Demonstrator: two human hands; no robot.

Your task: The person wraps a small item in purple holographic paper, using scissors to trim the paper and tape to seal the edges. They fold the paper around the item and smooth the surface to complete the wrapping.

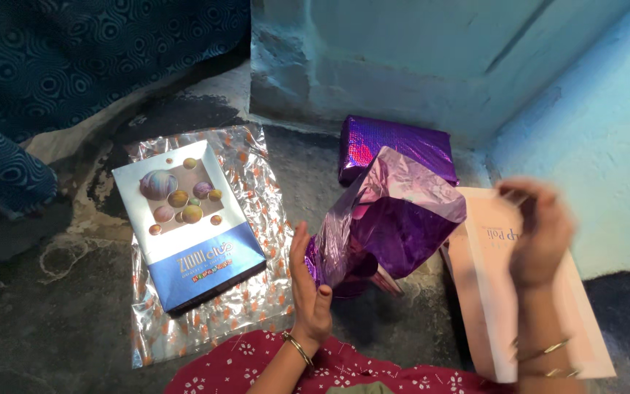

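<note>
Hands both empty, palms open: left hand (309,281) steadied purple foil (388,222) upright at centre; right hand (541,230) raised, blurred, over pink box (490,292). Blue box (187,230) lay left on clear wrap (257,292), wrapped parcel (395,146) far.

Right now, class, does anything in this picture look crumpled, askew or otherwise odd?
Yes. The purple foil sheet between the left hand and the blurred right hand is crumpled, standing up instead of lying flat. The blue-and-white box lies askew on its clear patterned wrap.
</note>
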